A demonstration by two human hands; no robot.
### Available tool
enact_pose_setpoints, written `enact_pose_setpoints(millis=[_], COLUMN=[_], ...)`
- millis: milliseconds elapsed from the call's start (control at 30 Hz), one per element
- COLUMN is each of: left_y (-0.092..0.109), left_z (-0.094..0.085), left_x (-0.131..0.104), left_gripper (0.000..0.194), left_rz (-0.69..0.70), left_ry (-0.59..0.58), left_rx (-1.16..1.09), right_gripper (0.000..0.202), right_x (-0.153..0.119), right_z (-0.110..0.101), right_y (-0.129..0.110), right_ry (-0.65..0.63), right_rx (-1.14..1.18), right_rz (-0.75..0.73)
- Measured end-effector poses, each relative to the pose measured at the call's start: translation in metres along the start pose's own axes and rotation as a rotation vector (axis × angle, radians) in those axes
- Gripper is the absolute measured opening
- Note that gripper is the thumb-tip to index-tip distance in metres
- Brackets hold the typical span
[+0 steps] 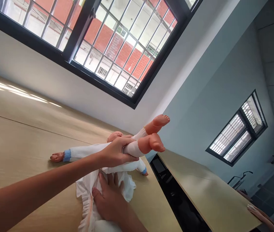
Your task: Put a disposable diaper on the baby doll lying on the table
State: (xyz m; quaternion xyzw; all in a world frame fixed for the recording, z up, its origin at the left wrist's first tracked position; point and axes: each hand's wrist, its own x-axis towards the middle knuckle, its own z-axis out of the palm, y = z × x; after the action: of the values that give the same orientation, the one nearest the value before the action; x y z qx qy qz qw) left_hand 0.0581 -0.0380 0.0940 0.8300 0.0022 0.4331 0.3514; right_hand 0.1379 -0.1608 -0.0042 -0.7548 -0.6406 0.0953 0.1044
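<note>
A baby doll (88,150) in white clothes with blue cuffs lies on its back on the wooden-topped table. My left hand (118,150) is wrapped round its lower legs and lifts them, so the bare feet (156,142) point up and right. Below the raised legs, a white diaper (88,193) with ruffled edges is spread on the table, its upper end reaching under the doll. On this diaper my right hand (110,198) lies palm down with fingers apart, the tips close to the doll's bottom. Part of the doll's head is hidden behind my left hand.
The table (18,138) runs along a wall below a barred window (124,45). A dark gap (175,193) separates it from another wooden-topped table (211,187) at right. Another person's hand (260,212) rests at that table's far edge.
</note>
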Motion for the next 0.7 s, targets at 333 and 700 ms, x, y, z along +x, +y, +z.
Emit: enact_pose_setpoints(millis=[333, 700], left_y=[0.001, 0.004], left_z=[0.006, 0.014], left_x=[-0.006, -0.013], left_gripper=[0.028, 0.028], left_rz=[-0.027, -0.087], left_ry=[-0.058, -0.189], left_rx=[-0.034, -0.155], right_gripper=[0.045, 0.041], right_x=[0.06, 0.018], right_z=[-0.01, -0.04], right_y=[0.01, 0.059], right_ry=[0.156, 0.04], right_rx=[-0.028, 0.139], right_rz=[-0.262, -0.309])
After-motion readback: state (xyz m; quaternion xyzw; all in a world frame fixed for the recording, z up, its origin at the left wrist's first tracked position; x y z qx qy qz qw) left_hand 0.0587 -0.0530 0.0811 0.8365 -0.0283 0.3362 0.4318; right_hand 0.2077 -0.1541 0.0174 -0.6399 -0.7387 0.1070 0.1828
